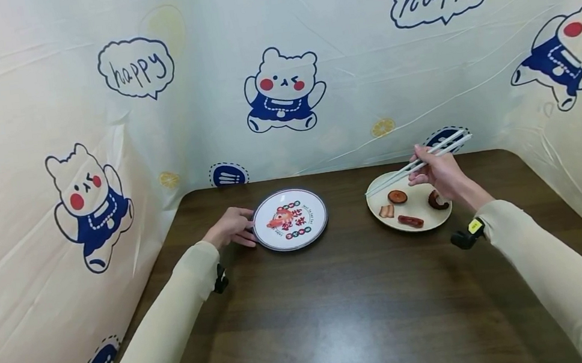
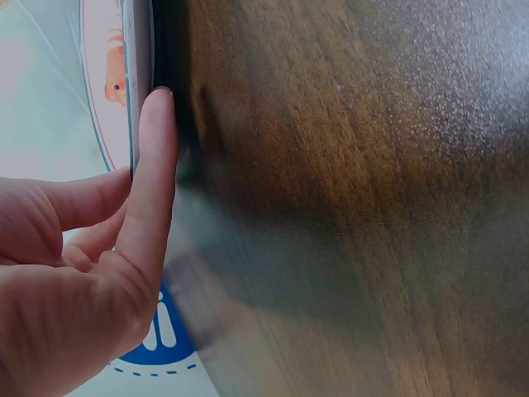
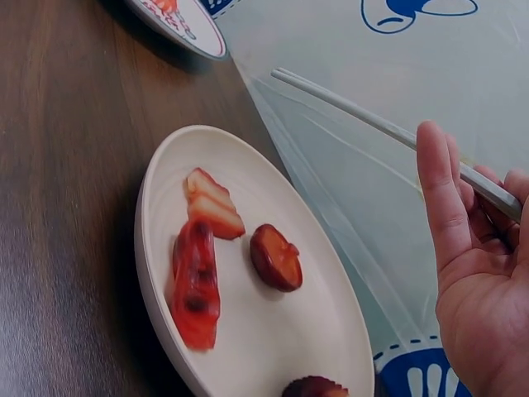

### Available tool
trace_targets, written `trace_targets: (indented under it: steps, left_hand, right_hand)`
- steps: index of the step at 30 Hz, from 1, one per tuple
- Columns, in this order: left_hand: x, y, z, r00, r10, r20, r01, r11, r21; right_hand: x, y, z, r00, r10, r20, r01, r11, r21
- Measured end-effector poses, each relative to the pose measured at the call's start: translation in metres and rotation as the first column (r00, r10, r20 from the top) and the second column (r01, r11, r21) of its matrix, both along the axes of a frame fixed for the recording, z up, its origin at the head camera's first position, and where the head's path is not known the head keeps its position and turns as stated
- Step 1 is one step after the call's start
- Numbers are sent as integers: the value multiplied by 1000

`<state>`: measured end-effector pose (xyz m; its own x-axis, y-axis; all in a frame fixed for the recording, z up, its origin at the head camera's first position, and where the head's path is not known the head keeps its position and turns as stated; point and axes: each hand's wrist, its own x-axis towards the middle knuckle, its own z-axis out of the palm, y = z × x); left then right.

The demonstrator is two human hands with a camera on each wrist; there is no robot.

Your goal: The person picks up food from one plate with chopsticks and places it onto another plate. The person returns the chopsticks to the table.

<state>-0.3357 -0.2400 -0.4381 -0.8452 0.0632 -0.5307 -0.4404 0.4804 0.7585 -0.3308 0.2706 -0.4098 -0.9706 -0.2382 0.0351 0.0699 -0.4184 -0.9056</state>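
My right hand point(image 1: 440, 174) holds a pair of pale chopsticks point(image 1: 450, 145) over a cream plate point(image 1: 375, 219). Their tips reach the far left rim in the head view. On that plate lie a red sausage point(image 1: 410, 222), striped bacon-like slices point(image 1: 387, 211), a round brown mushroom-like piece point(image 1: 397, 197) and a dark curled piece point(image 1: 437, 200). My left hand point(image 1: 232, 227) is at the left edge of a white plate point(image 1: 313, 218) printed with red characters and an orange animal. Its straight fingers point(image 2: 155, 149) touch the rim, with no food on this plate.
Both plates stand near the far edge of a dark wooden table point(image 1: 295, 302). A pale printed curtain point(image 1: 354, 77) surrounds the table behind and at both sides. A black wrist camera point(image 1: 466, 235) hangs beside the right sleeve.
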Motion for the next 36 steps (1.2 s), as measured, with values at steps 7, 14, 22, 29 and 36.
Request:
trace_targets:
  steps: [7, 14, 22, 29, 36]
  left_hand:
    - [2, 0, 0, 1000, 3, -1, -3, 1000, -5]
    - [2, 0, 0, 1000, 0, -4, 0, 1000, -1]
    - [1, 0, 1, 1000, 4, -1, -4, 1000, -7]
    - [0, 1, 2, 1000, 4, 1, -4, 1000, -6]
    - [2, 1, 3, 1000, 9, 3, -9, 1000, -8]
  right_hand:
    - [4, 10, -2, 1000, -28, -9, 28, 999, -18]
    - [7, 24, -9, 999, -19, -34, 17, 998, -67]
    - [9, 38, -11, 998, -26, -50, 24, 999, -41]
    - [13, 47, -15, 999, -41, -29, 41, 999, -24]
    - [16, 54, -21, 998, -61, -16, 60, 998, -23]
